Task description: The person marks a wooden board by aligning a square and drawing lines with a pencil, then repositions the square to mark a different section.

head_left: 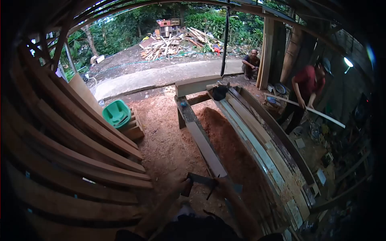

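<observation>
A dark, flat, L-shaped piece (202, 179) spans the space between my two hands, low in the middle of the view. My left hand (183, 187) is closed on its left end, where a short dark arm points down. At its right end is my right hand (223, 187), also closed. A thin dark stick (210, 193) pokes out by the right fingers; its kind is too dim to tell. Just beyond the right hand lies a long narrow board (206, 149) on a wooden bench frame.
Long planks (86, 128) lean along the left. A green plastic tub (116, 113) sits beside them. Reddish sawdust (219, 128) is heaped under the bench; more boards (257, 140) lie at right. A standing person (309, 86) holds a long pale strip; another person (251, 64) squats behind.
</observation>
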